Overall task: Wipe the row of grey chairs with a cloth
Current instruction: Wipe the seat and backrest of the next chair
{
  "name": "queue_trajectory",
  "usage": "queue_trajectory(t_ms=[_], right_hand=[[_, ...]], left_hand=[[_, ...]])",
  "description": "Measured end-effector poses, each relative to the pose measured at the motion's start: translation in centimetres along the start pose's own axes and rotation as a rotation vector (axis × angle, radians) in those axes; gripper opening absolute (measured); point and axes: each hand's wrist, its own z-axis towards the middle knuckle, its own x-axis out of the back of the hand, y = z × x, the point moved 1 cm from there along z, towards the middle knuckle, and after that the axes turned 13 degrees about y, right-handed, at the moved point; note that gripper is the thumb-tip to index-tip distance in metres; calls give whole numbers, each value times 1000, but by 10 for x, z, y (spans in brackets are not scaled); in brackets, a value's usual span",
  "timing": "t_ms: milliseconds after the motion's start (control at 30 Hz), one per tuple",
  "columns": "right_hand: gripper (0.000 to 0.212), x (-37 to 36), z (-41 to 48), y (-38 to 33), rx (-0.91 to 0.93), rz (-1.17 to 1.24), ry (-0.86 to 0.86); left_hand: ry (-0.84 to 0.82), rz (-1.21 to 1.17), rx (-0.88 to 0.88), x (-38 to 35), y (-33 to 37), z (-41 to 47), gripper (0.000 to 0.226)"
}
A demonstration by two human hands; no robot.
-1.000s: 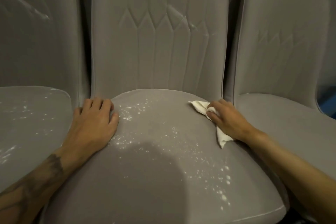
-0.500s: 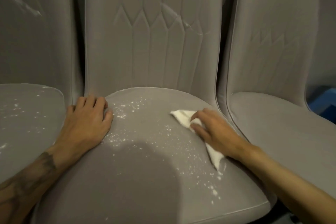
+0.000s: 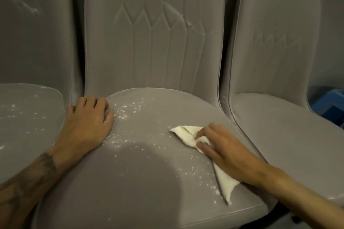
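Three grey upholstered chairs stand side by side. The middle chair (image 3: 149, 182) fills the view, its seat sprinkled with white powder specks. My right hand (image 3: 227, 150) presses a white cloth (image 3: 186, 135) flat against the right half of that seat, fingers mostly straight on top of it; the cloth's tail sticks out beneath my wrist. My left hand (image 3: 87, 124) rests palm-down on the seat's back left corner, fingertips bent over the edge beside the backrest.
The left chair (image 3: 28, 121) also carries white specks on its seat and a white streak on its backrest. The right chair (image 3: 279, 135) looks free of specks. A blue object (image 3: 331, 104) sits behind the right chair at the frame's edge.
My right hand has slid the cloth from the seat's back right edge toward the front and centre. The specks near the front right have thinned. My left hand has stayed put.
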Motion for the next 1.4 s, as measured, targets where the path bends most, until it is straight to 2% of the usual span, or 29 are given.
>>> queue_trajectory(t_ms=[67, 167, 200, 267, 333, 400, 533, 633, 733, 833, 900, 967, 1100, 1200, 1333, 1400], right_hand=[[26, 8, 5, 18, -51, -81, 39], [20, 12, 15, 27, -277, -134, 127], [19, 8, 13, 20, -279, -142, 143], [16, -4, -1, -4, -153, -107, 145], [16, -5, -16, -22, -58, -40, 84], [17, 4, -18, -19, -78, -48, 65], [24, 18, -20, -3, -251, -177, 135], [28, 2, -25, -41, -199, -132, 189], [21, -11, -26, -67, -120, -108, 143], [22, 4, -32, -55, -175, -117, 140], [23, 15, -44, -45, -272, -148, 187], [21, 12, -44, -54, -293, -192, 227], [23, -19, -21, -94, -136, -117, 162], [24, -14, -17, -78, -102, -94, 127], [23, 0, -1, -31, -312, -262, 148], [22, -13, 12, -41, -260, -274, 150]], left_hand=[[7, 2, -8, -1, -1, 0, 14], [30, 5, -6, -3, -1, -1, 13], [30, 6, 0, -4, 0, 0, 13], [34, 12, 5, -5, 0, 0, 12], [39, 11, -8, -6, -2, 0, 11], [39, 7, -27, -6, -3, -1, 11], [13, 5, -5, -6, -2, 0, 15], [21, 9, -20, -6, -3, 0, 15], [9, -1, -24, -5, -4, 0, 19], [-2, -5, -6, -3, -3, 0, 21], [-22, 3, 11, -2, -1, 0, 18], [-44, 11, 30, -1, 1, 1, 17], [-54, 10, 14, 4, 4, 1, 17], [-50, 5, 4, 6, 5, 0, 17], [-57, 15, 22, 8, 6, 1, 19], [-43, 10, 25, 8, 7, 2, 17]])
